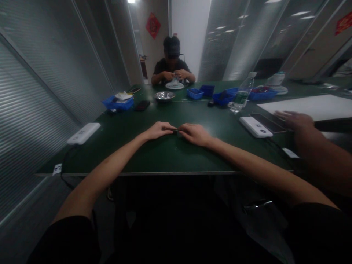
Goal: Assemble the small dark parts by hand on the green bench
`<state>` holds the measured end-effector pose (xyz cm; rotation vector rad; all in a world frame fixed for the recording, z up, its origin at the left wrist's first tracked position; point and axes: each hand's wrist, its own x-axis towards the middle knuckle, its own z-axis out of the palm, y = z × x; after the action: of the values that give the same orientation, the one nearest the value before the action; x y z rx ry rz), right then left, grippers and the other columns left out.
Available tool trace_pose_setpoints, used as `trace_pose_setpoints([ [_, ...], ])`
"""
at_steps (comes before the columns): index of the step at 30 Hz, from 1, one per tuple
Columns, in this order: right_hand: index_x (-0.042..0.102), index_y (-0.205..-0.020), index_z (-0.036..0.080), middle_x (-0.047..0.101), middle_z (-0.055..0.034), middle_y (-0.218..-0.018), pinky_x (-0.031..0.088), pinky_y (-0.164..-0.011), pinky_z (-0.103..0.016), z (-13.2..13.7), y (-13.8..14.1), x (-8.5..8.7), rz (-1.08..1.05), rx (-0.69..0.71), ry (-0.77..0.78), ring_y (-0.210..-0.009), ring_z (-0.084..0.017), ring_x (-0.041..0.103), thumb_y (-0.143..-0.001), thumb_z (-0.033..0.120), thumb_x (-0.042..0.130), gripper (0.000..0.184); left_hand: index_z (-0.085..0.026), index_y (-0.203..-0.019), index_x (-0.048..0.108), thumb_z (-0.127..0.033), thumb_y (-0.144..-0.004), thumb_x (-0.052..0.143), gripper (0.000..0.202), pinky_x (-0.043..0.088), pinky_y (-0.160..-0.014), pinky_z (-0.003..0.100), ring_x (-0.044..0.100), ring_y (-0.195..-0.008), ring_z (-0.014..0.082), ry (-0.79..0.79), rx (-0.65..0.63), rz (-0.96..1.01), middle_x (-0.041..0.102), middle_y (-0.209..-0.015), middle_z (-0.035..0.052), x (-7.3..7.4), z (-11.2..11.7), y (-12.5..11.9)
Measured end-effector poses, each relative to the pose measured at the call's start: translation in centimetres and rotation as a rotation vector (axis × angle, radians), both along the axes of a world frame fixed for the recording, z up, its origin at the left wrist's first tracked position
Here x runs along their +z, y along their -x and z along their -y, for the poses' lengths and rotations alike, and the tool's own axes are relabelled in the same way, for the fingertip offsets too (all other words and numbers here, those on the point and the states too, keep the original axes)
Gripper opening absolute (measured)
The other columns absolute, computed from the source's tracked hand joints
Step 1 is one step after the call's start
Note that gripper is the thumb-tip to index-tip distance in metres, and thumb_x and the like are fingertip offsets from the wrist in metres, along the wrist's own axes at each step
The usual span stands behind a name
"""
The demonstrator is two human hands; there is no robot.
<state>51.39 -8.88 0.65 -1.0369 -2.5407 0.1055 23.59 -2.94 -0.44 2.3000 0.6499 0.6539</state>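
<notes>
Both hands meet over the middle of the green table [154, 157]. My left hand [159, 130] comes in from the left, thumb and fingers closed in a pinch. Opposite it, my right hand [195, 134] pinches from the right, fingertips almost touching the left ones. Between the fingertips is a small, thin dark piece [176, 130], mostly hidden and too small to name. It sits low, close to the tabletop; I cannot tell whether it touches it.
White power banks lie left [84, 133] and right [255, 127], with cables. Farther back are a metal bowl [164, 96], blue bins [195, 94] and a water bottle [243, 93]. Another person's hand [297, 119] reaches in at right; a person [172, 66] sits opposite with a white fan part.
</notes>
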Motion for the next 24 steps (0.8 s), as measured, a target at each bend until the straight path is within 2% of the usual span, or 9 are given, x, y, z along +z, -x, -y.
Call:
trace_pose_setpoints([
  [5, 0.067, -0.125, 0.02, 0.072, -0.0105, -0.118, 0.045, -0.08, -0.032, 0.1, 0.1, 0.1, -0.001, -0.028, -0.008, -0.095, -0.023, 0.067, -0.108, 0.041, 0.045, 0.035, -0.023, -0.127, 0.078, -0.047, -0.095, 0.07, 0.041, 0.051, -0.092, 0.037, 0.067, -0.101, 0.0231, -0.036, 0.114, -0.026, 0.074, -0.116, 0.0096, 0.1, -1.0, 1.6],
  [8, 0.067, -0.125, 0.02, 0.072, -0.0109, -0.12, 0.046, -0.079, -0.031, 0.2, 0.1, 0.2, -0.001, -0.027, 0.014, -0.093, -0.022, 0.067, -0.108, 0.042, 0.045, 0.035, -0.024, -0.125, 0.079, -0.046, -0.092, 0.07, 0.041, 0.051, -0.095, 0.038, 0.068, -0.103, 0.0243, -0.051, 0.256, -0.057, 0.075, -0.118, 0.0088, 0.2, -2.1, 3.3],
  [11, 0.066, -0.124, 0.019, 0.072, -0.0111, -0.12, 0.046, -0.077, -0.032, 0.2, 0.0, 0.3, 0.01, -0.025, 0.018, -0.092, -0.022, 0.067, -0.108, 0.042, 0.045, 0.035, -0.024, -0.123, 0.081, -0.04, -0.091, 0.069, 0.037, 0.051, -0.1, 0.039, 0.068, -0.106, 0.026, -0.12, 0.498, -0.096, 0.075, -0.12, 0.0082, 0.0, -3.7, 6.0],
  [16, 0.066, -0.123, 0.02, 0.072, -0.0108, -0.12, 0.046, -0.078, -0.032, 0.0, 0.0, 0.2, 0.028, -0.024, 0.011, -0.094, -0.023, 0.067, -0.108, 0.042, 0.046, 0.034, -0.021, -0.122, 0.081, -0.028, -0.092, 0.063, 0.036, 0.047, -0.108, 0.038, 0.066, -0.116, 0.0296, -0.269, 0.983, -0.28, 0.074, -0.124, 0.0108, -0.3, -5.3, 11.7],
  [21, 0.066, -0.124, 0.02, 0.073, -0.0104, -0.122, 0.046, -0.079, -0.032, 0.0, 0.1, 0.1, 0.039, -0.038, 0.015, -0.094, -0.022, 0.067, -0.108, 0.042, 0.045, 0.035, -0.014, -0.126, 0.078, -0.024, -0.092, 0.059, 0.04, 0.047, -0.108, 0.044, 0.066, -0.117, 0.0341, -0.222, 1.378, -0.283, 0.074, -0.125, 0.0162, -0.2, -4.8, 15.4],
  [24, 0.067, -0.124, 0.02, 0.073, -0.0101, -0.121, 0.046, -0.078, -0.032, 0.1, 0.1, 0.2, 0.038, -0.041, 0.012, -0.093, -0.022, 0.067, -0.107, 0.042, 0.046, 0.035, -0.013, -0.126, 0.078, -0.021, -0.09, 0.059, 0.041, 0.048, -0.108, 0.046, 0.066, -0.118, 0.0351, -0.187, 1.518, -0.246, 0.073, -0.124, 0.0184, -0.1, -4.3, 16.1],
])
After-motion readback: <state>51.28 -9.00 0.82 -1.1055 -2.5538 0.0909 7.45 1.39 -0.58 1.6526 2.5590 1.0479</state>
